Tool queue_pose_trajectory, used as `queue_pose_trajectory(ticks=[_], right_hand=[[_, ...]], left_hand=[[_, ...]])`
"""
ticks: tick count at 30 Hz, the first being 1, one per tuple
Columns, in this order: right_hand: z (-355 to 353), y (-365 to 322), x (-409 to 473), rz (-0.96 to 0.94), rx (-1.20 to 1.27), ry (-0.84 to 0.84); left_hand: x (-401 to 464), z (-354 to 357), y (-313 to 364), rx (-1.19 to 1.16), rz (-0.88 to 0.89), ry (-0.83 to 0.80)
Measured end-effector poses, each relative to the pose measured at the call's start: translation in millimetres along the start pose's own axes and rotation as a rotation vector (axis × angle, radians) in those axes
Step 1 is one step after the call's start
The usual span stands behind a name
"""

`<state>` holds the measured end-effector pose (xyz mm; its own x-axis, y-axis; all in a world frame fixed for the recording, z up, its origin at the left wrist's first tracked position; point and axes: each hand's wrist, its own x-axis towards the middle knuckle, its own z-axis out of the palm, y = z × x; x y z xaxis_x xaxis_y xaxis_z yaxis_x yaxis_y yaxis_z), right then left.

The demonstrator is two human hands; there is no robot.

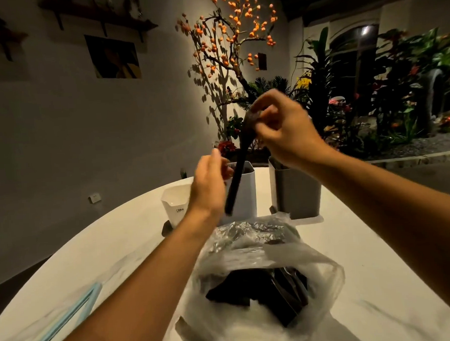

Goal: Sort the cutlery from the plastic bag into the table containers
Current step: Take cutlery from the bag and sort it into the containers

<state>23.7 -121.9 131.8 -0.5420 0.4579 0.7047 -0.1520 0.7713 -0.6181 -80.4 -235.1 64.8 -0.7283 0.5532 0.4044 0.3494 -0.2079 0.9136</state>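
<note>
Black spoon (238,164) pinched by its bowl in right hand (284,130), handle dangling over white container (243,195); left hand (210,186) loosely spread beside it. Risk: slips, lands back beside plastic bag (262,251).

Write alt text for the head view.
The right hand holds a black spoon by its bowl above a white container, the left hand open beside it. A clear plastic bag of dark cutlery lies nearer on the white table.
</note>
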Motion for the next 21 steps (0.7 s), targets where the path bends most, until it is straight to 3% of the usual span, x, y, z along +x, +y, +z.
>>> queue_pose_trajectory(ticks=[3, 5, 10, 15, 21], right_hand=[[-6, 12, 34, -0.056, -0.110, 0.282], [2, 27, 46, -0.099, -0.213, 0.350], [56, 79, 54, -0.129, -0.395, 0.220], [87, 116, 51, -0.036, -0.779, -0.193], [55, 81, 34, -0.011, -0.675, -0.071]], left_hand=[[24, -15, -10, -0.005, -0.027, 0.237], [26, -23, -22, 0.024, -0.037, 0.251], [26, -26, -56, 0.138, -0.038, 0.122], [26, -32, -65, 0.182, 0.025, 0.034], [11, -39, -52, 0.138, 0.057, 0.024]])
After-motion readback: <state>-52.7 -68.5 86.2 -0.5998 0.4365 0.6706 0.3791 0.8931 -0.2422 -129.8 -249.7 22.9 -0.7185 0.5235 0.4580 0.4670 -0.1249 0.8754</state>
